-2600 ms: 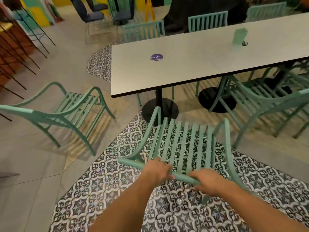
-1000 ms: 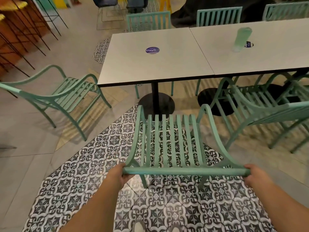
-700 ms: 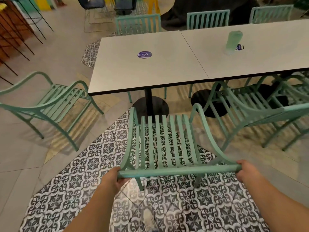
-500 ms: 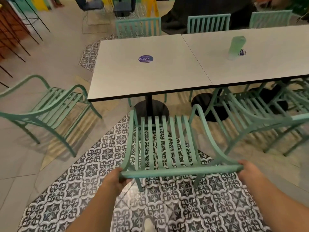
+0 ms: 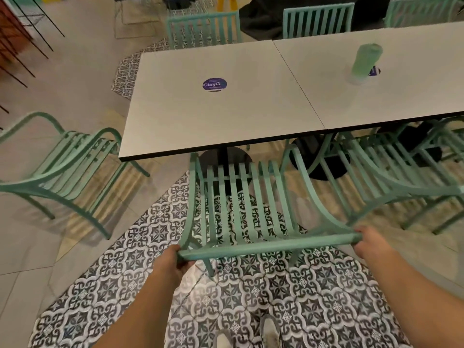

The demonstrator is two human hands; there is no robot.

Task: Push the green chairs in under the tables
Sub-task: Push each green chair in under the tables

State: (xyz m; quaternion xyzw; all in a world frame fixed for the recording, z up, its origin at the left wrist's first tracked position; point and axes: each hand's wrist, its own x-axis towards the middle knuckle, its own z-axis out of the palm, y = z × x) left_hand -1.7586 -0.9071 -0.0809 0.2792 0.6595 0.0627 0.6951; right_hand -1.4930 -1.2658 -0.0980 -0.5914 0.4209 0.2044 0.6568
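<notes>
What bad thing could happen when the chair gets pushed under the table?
The chair has tall curved arms, and its front is just reaching the table edge, so the arms might bump the tabletop. A bump could tip the green cup standing on the next table. The left hand and right hand grip the ends of the back rail, and the neighbouring chair stands close.

The green chair's [image 5: 241, 204] front slides out of sight beneath the table [image 5: 213, 114]. The right-hand chair [image 5: 391, 177] is blurred, and the sticker's [image 5: 215, 84] small print is unreadable.
</notes>
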